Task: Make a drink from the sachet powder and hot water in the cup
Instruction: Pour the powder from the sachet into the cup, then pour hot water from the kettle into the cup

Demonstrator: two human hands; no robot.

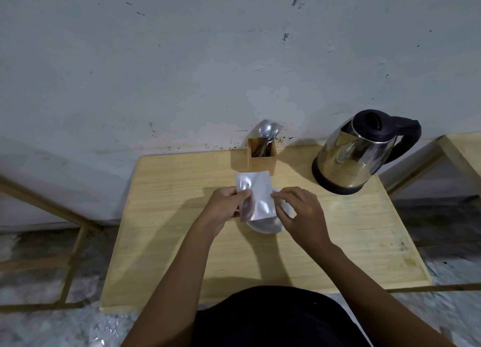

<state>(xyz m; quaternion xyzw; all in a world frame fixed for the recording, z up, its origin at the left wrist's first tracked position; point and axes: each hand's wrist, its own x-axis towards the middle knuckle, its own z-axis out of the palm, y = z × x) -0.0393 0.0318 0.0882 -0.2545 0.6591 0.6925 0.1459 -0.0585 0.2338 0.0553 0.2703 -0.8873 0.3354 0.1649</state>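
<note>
A silvery sachet (pixel 256 194) is held upright over the middle of the wooden table (pixel 182 232). My left hand (pixel 225 207) pinches its left edge. My right hand (pixel 299 212) pinches its right edge with fingertips. Behind and below the sachet sits a white cup or dish (pixel 265 225), mostly hidden by the sachet and my hands. A steel electric kettle (pixel 361 151) with a black lid and handle stands at the back right of the table.
A small wooden holder (pixel 261 159) with spoons and a fork (pixel 269 131) stands at the back against the stained wall. Wooden frames lie on the floor at left (pixel 70 245) and right (pixel 447 154). The table's front edge is close to my body.
</note>
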